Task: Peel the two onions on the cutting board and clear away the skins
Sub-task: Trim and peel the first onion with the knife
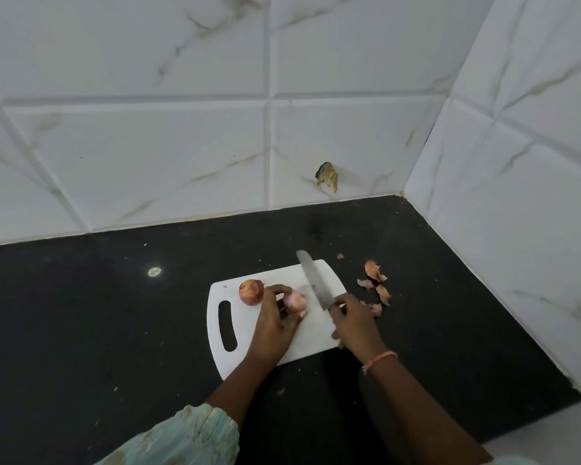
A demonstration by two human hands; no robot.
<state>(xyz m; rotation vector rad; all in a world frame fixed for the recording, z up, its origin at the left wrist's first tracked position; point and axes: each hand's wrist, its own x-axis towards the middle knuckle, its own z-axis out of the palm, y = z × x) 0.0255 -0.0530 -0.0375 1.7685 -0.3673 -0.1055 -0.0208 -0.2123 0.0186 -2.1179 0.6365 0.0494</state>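
A white cutting board (pixel 316 344) with a handle slot lies on the black counter. On its far left sits a reddish onion (pixel 251 292) still in its skin. My left hand (pixel 275 325) grips a paler, pinkish onion (pixel 295 301) at the board's middle. My right hand (pixel 354 325) holds a knife (pixel 314 281) by the handle; the blade points away from me, just right of the held onion. Several loose onion skins (pixel 374 280) lie on the counter beyond the board's right edge.
The black counter (pixel 98 313) runs into a corner of white marbled tile walls at the back and right. A chipped hole (pixel 327 176) marks the back wall. Small crumbs and a pale spot (pixel 154 271) dot the counter at left.
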